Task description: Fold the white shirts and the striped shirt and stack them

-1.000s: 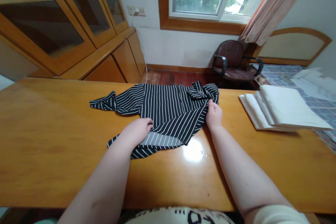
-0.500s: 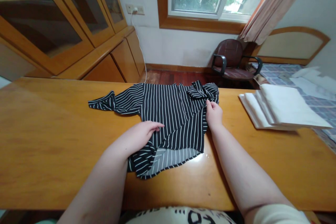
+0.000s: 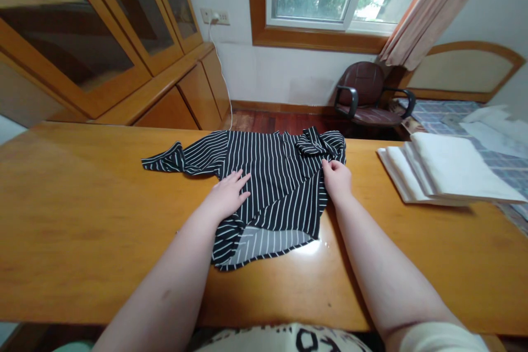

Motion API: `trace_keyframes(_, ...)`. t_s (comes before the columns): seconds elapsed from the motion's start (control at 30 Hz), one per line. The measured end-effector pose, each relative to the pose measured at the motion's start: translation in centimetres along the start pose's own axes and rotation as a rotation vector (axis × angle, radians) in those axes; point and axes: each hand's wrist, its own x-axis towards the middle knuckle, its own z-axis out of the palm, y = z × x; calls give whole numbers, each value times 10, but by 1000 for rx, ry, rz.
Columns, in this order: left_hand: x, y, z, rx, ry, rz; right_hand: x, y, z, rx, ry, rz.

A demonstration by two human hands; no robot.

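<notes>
A black shirt with white stripes (image 3: 276,181) lies spread on the wooden table (image 3: 82,220), one sleeve stretched out to the left and the collar bunched at the far right. My left hand (image 3: 229,195) rests flat on the shirt's left side, fingers stretched out and slightly apart. My right hand (image 3: 337,180) sits at the shirt's right edge just below the collar, its fingers curled and pinching the fabric there. The hem nearest me is turned up, showing the paler inside.
A stack of folded white cloths (image 3: 445,173) lies on the table's right part. Behind the table are a wooden cabinet with glass doors (image 3: 103,38), a dark brown armchair (image 3: 367,93) under the window, and a bed (image 3: 474,115) at the right.
My left hand has moved from the near hem up onto the shirt's left side and now lies flat. The lower part of the shirt has shifted right. My right hand has stayed at the collar edge.
</notes>
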Motion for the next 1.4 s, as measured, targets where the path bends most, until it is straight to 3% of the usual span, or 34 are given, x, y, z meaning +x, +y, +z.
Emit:
trace_keyframes(0.27,20,-30,12,5,48,-39,13,11,-13,-108,12,99)
trace_keyframes(0.73,24,-24,10,4,-21,-102,20,16,-28,-654,-454,30)
trace_keyframes(0.87,24,-22,10,41,-47,-106,10,13,-48,-772,-614,0)
trace_keyframes(1.0,23,-21,10,64,-80,-113,0,26,-82,-788,-725,-36)
trace_keyframes(1.2,27,-20,8,62,-111,-125,1,57,-120,-742,-719,-179)
trace_keyframes(1.3,21,-17,0,67,-103,-100,-10,53,-121,-719,-577,-254)
trace_keyframes(1.4,5,-12,-14,51,-67,-87,-42,33,-117,-579,-405,-404)
